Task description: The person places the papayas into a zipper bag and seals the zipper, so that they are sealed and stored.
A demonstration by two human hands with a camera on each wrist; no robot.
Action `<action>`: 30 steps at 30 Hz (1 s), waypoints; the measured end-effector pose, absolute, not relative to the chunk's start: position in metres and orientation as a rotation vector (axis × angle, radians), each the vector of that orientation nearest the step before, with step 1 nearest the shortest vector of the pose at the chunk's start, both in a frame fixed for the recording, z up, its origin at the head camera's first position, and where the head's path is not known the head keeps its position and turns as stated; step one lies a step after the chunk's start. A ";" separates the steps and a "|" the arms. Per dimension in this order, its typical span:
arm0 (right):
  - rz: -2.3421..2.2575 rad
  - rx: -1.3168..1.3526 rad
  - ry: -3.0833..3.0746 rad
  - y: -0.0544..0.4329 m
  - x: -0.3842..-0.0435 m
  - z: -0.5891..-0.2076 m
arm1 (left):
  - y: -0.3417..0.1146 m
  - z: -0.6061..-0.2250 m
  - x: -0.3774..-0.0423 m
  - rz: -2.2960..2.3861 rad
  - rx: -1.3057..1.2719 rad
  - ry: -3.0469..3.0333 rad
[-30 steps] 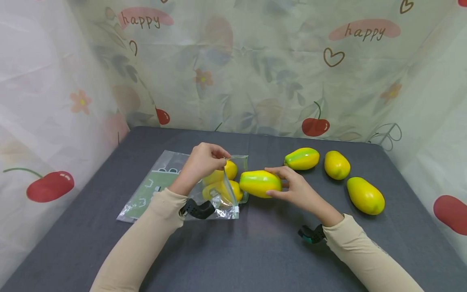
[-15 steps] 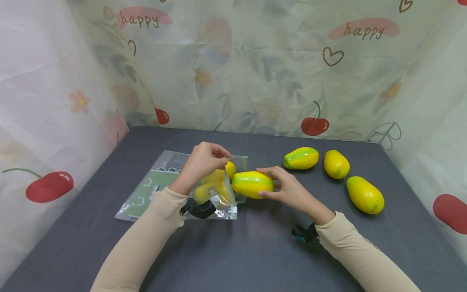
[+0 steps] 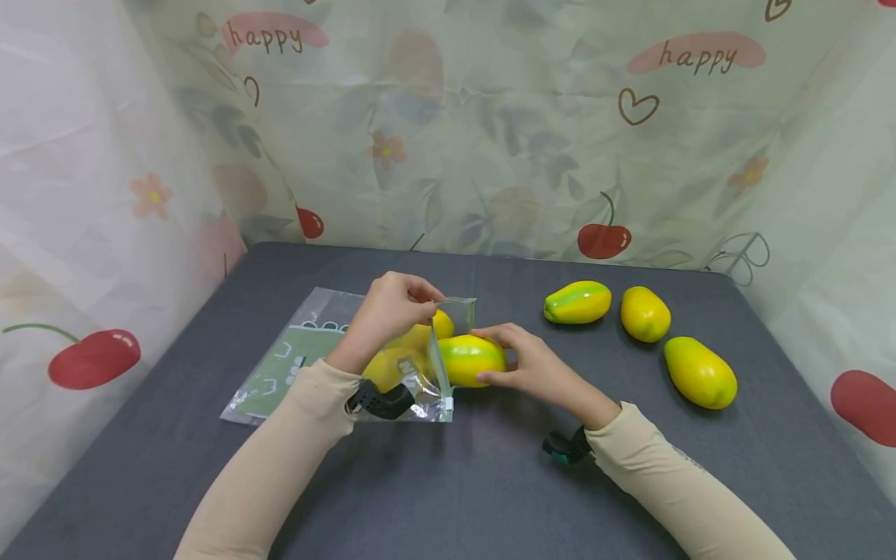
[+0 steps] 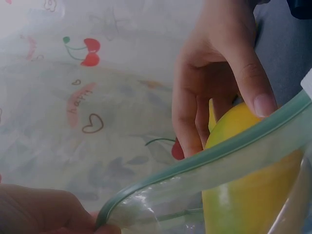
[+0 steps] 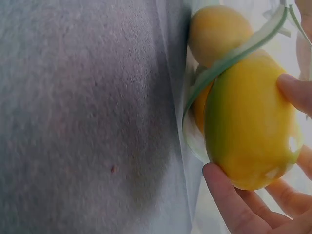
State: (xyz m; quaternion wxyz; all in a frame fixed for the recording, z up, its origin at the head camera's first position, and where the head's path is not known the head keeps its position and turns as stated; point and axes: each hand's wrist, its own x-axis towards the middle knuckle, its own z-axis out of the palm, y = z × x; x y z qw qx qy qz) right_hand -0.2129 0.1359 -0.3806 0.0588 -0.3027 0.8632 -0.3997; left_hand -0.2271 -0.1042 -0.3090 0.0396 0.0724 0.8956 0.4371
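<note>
My left hand [image 3: 399,307] pinches the upper edge of a clear zip bag [image 3: 280,373] with a green print, lifting its mouth apart. In the left wrist view the green zip rim [image 4: 195,160] arches from my left fingertips. My right hand [image 3: 535,365] grips a yellow-green papaya [image 3: 474,359] by its right end, thumb on the near side. The papaya's left end is inside the bag mouth, behind the film. Yellow fruits [image 5: 218,34] lie deeper in the bag, partly hidden by my left hand and the film.
Three more papayas lie on the dark table [image 3: 490,482] at the right: a green-striped one [image 3: 577,302], a rounder one [image 3: 645,314] and a larger one [image 3: 700,373]. A printed curtain [image 3: 462,140] encloses the back and sides.
My right hand has moved left, carrying the papaya from beside the bag into its mouth. The fruits inside have shifted a little left. My left hand keeps its pinch on the edge.
</note>
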 end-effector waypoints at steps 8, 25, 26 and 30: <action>-1.222 -0.850 2.561 0.124 -0.213 -0.382 | -0.103 -0.308 -0.227 1.326 0.242 2.759; -1.283 -0.874 2.495 0.115 -0.214 -0.385 | -0.102 -0.307 -0.227 1.301 0.267 2.791; -1.290 -0.868 2.488 0.115 -0.214 -0.385 | -0.103 -0.307 -0.227 1.297 0.270 2.794; -1.315 -0.830 2.457 0.113 -0.214 -0.383 | -0.104 -0.307 -0.227 1.292 0.266 2.800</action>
